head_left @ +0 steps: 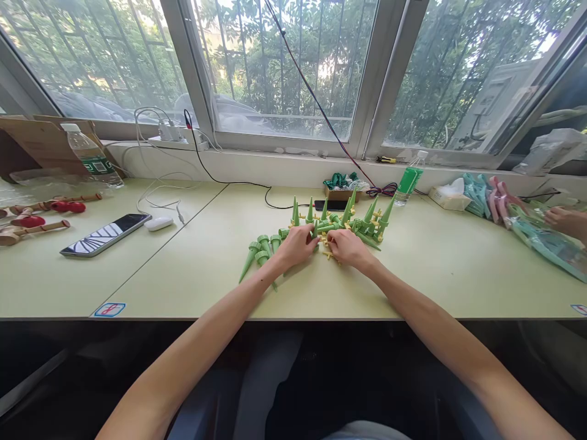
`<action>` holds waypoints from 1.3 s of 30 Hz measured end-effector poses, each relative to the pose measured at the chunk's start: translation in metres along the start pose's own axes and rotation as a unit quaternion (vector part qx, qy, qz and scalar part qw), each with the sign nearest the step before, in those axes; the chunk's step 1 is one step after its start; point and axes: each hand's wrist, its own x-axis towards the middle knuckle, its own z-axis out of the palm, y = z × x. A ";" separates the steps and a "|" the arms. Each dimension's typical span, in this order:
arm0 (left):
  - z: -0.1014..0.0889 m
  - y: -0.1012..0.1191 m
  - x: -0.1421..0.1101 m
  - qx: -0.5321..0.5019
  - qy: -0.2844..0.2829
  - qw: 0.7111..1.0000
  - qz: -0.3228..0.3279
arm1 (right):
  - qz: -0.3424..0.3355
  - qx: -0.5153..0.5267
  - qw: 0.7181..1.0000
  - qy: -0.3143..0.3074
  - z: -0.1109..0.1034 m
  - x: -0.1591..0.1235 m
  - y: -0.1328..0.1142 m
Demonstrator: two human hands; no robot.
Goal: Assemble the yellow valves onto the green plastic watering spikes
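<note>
Spikes (385,219) of green plastic, some upright and some lying, made a cluster on the pale table (426,275), left of the right-hand bottle (409,179) and nearer the wearer than it was. A loose group of spikes (263,242) lay farther left of that bottle.

The left hand (297,246), left of the bottle and on its near side, was closed to a pinch and seemed to have hold of one upright spike (315,230). The right hand (348,247), closer to the bottle, had thumb and fingers drawn nearly together over small yellow pieces (331,254); whether it gripped one could not be told, since the fingers covered the spot.

By their look, the spikes were light and stiff, probably moulded plastic, and smooth enough along the cone to slide in the fingers. The wide collar seemed the surest hold; the tapering tip offered little purchase. The yellow pieces looked thin and easier to bend or snap, better pinched gently near the middle.

The bottle's green label carried white characters too small to read. Far left of it, a second bottle (95,161) wore an equally illegible label. A sticker (110,310), far to the bottle's near left, showed a red mark inside a blue outline, its character uncertain.
</note>
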 end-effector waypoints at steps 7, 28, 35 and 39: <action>-0.001 0.000 0.000 -0.003 -0.008 1.000 -0.005 | -0.011 0.044 0.998 0.050 0.005 0.002 0.003; -0.001 0.002 0.000 0.001 -0.003 1.000 -0.025 | -0.022 0.137 0.981 0.133 0.010 0.007 0.003; -0.001 0.001 0.002 -0.014 0.011 0.999 -0.047 | -0.012 0.181 0.975 0.127 0.010 0.008 0.002; -0.003 0.004 0.003 -0.031 0.013 0.997 -0.065 | -0.015 0.198 0.972 0.129 0.010 0.007 0.001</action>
